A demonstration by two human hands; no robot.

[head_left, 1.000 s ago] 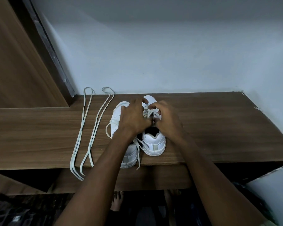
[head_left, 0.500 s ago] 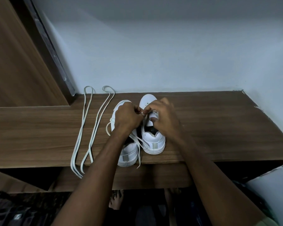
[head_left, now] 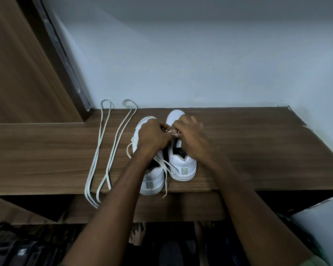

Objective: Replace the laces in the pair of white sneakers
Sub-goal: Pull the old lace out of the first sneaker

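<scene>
Both hands — left hand point(head_left: 152, 137), right hand point(head_left: 188, 137) — pinch the limp, light lace point(head_left: 173, 133) over the right sneaker point(head_left: 183, 166) on the wooden shelf point(head_left: 258, 150); likely best gripped near its stiff tip.

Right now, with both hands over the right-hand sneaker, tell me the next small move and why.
Probably keep drawing the lace out of the right sneaker. The left hand and right hand both pinch it at the tongue. The left sneaker has loose lace ends trailing, and two spare laces lie folded on the shelf, unused.
</scene>
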